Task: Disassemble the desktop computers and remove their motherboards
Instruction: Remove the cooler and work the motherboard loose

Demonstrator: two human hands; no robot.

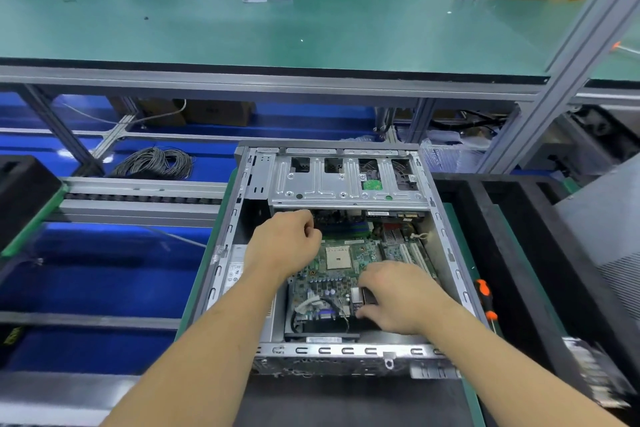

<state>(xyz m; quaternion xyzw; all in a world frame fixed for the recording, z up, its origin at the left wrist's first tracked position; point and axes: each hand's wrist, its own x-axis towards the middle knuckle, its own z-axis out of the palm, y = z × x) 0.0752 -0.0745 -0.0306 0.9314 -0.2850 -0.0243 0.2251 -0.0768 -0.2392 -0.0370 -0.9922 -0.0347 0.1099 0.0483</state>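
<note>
Both hands reach into the open computer case (242, 218). The left hand (287, 243) is curled at 11 o'clock over the green board (332, 274). The right hand (398, 298) pinches its 5 o'clock edge.

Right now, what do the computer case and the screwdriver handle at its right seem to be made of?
The computer case looks like bare sheet metal: dull silver, with stamped ribs and punched slots. The screwdriver handle looks like moulded plastic, perhaps with rubber: orange and black, faintly glossy. The blur leaves it open.
</note>
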